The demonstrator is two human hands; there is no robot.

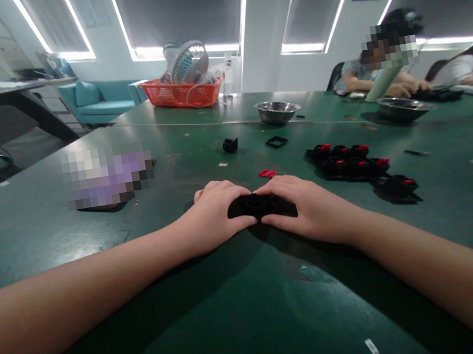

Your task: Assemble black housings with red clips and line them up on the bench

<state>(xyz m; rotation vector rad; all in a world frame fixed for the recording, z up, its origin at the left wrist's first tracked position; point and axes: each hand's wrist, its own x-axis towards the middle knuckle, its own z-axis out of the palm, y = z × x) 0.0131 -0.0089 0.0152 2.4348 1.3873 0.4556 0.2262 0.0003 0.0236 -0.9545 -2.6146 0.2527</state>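
Both hands meet at the middle of the green table around a dark plastic part. My left hand grips its left side between thumb and fingers. On the right side, my right hand closes on the same part. Its exact kind cannot be made out, as the fingers and shadow cover much of it. Just beyond the hands lie small red plastic pieces. A small black block-shaped part and a black square frame rest farther back.
Several black parts with red inserts form a cluster to the right. A metal bowl and a second metal bowl stand behind. An orange basket holds a fan. A blurred purple object lies left. Co-workers sit at far right.
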